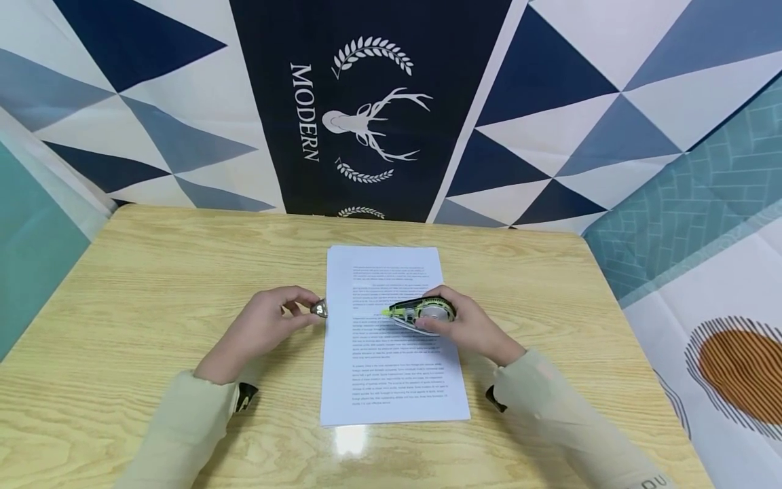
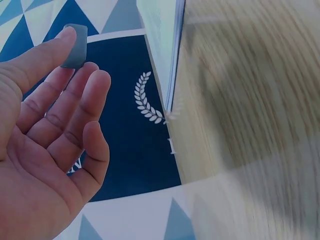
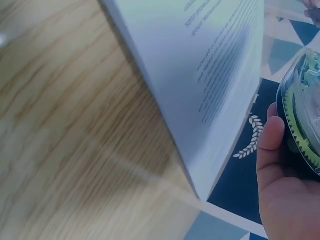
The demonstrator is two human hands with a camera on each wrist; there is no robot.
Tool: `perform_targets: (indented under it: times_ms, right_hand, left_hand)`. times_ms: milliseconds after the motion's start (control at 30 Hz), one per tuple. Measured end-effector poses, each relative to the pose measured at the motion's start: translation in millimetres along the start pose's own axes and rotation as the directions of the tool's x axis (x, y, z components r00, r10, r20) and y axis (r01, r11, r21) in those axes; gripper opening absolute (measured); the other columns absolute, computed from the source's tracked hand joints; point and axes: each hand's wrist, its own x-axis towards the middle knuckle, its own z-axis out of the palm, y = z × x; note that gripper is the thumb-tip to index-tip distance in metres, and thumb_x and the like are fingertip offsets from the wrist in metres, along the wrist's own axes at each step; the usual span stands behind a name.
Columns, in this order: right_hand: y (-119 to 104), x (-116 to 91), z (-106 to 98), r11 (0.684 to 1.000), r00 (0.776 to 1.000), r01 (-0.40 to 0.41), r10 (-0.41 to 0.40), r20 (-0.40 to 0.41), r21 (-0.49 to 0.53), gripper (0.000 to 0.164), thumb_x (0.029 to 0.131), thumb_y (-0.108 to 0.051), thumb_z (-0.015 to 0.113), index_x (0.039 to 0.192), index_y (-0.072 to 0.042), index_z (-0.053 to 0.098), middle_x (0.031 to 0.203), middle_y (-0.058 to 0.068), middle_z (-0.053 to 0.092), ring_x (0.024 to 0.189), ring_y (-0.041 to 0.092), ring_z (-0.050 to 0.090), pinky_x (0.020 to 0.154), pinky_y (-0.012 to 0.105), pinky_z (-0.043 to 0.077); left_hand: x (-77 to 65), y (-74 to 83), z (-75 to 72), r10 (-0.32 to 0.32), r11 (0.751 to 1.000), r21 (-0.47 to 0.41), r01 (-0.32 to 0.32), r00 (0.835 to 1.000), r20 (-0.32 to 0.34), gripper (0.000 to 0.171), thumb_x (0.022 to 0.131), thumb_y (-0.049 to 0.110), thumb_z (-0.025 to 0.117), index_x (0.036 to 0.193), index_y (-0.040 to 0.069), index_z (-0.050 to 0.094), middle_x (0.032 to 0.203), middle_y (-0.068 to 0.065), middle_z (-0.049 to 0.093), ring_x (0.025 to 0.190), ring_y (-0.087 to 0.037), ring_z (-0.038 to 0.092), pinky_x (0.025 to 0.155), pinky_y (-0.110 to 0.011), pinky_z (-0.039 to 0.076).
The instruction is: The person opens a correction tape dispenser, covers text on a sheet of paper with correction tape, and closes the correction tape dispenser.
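A stack of printed paper (image 1: pixel 397 370) lies lengthwise on the wooden table. Over its right half, my right hand (image 1: pixel 473 327) grips a correction tape (image 1: pixel 435 311) with a clear case and green gear teeth, its yellow-green tip pointing left. In the right wrist view the thumb and palm wrap the round end of the correction tape (image 3: pixel 306 117). My left hand (image 1: pixel 269 318) is at the stack's left edge and pinches a small dark translucent cap (image 1: pixel 320 309) between thumb and forefinger. The left wrist view shows the cap (image 2: pixel 76 50) in the fingertips, the other fingers loosely bent.
The light wooden table (image 1: pixel 183 272) stretches out on both sides of the paper. A patterned cloth (image 1: pixel 366 122) with a deer head and triangles hangs at the table's far edge. Dark bands (image 1: pixel 246 396) show at both cuffs.
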Motion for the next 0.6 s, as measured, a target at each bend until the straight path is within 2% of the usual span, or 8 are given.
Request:
perform_targets:
  times_ms: [200,433,600]
  right_hand:
    - [-6.5,0.1,3.5,0.999,0.999,0.029,-0.029,0.012,0.023,0.042,0.083,-0.036,0.071,0.117,-0.017,0.056,0.109,0.010,0.061,0.081,0.018,0.058,0.068,0.030,0.049]
    - [-11.6,0.0,7.2,0.998,0.999,0.037,-0.038,0.020,0.046,0.042,0.082,-0.036,0.071,0.117,-0.016,0.056,0.108,0.012,0.061,0.080,0.018,0.058,0.068,0.030,0.050]
    - [-13.9,0.3,9.6,0.997,0.999,0.045,-0.047,0.018,0.065,0.041,0.082,-0.036,0.071,0.116,-0.018,0.057,0.108,0.011,0.061,0.081,0.018,0.059,0.068,0.030,0.051]
  left_hand:
    - [1.2,6.8,3.7,0.009,0.999,-0.034,-0.009,1.000,0.002,0.022,0.080,0.020,0.075,0.101,0.015,0.070,0.102,0.001,0.070,0.080,-0.013,0.058,0.063,-0.022,0.048]
    - [3.0,15.5,8.1,0.005,1.000,-0.022,-0.005,1.000,0.013,0.023,0.080,0.019,0.074,0.103,0.016,0.069,0.103,0.002,0.069,0.079,-0.012,0.058,0.059,-0.022,0.045]
    - [4.8,21.4,12.5,0.026,0.999,-0.019,-0.026,0.999,0.023,0.022,0.080,0.019,0.075,0.101,0.018,0.070,0.103,0.004,0.069,0.079,-0.011,0.057,0.059,-0.022,0.045]
